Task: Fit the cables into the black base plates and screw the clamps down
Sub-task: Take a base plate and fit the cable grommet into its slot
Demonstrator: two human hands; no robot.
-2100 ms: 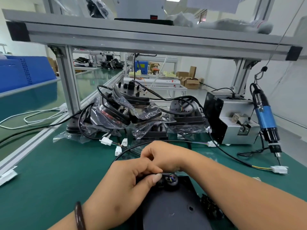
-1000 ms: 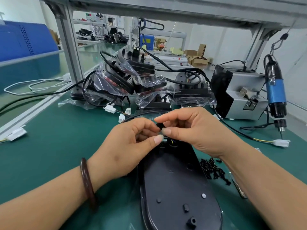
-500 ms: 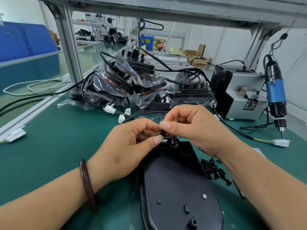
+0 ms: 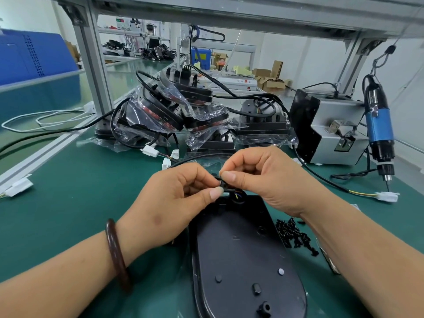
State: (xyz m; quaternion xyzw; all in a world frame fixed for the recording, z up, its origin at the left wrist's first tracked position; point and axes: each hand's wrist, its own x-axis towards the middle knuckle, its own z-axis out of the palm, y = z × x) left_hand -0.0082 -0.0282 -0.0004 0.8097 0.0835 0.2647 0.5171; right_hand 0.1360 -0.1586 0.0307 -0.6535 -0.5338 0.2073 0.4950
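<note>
A black oval base plate [image 4: 241, 253] lies flat on the green mat in front of me. At its far end a black cable [image 4: 321, 177] enters a round hole, where coloured wires show. My left hand [image 4: 174, 200] pinches the cable at the plate's far edge. My right hand [image 4: 266, 175] pinches a small black clamp [image 4: 221, 182] just above that spot, between thumb and forefinger. The cable runs off to the right and ends in a white connector [image 4: 387, 196]. A heap of small black screws [image 4: 293, 235] lies right of the plate.
A blue electric screwdriver [image 4: 378, 129] hangs at the right, beside a grey screw feeder box [image 4: 332, 131]. Bagged black units with cables [image 4: 174, 113] are piled behind my hands. Aluminium frame posts [image 4: 91, 60] stand at the left.
The view has tilted down, showing more of the plate. My right hand has lifted off the plate's end and now pinches the clamp above the cable. My left hand keeps its hold.
</note>
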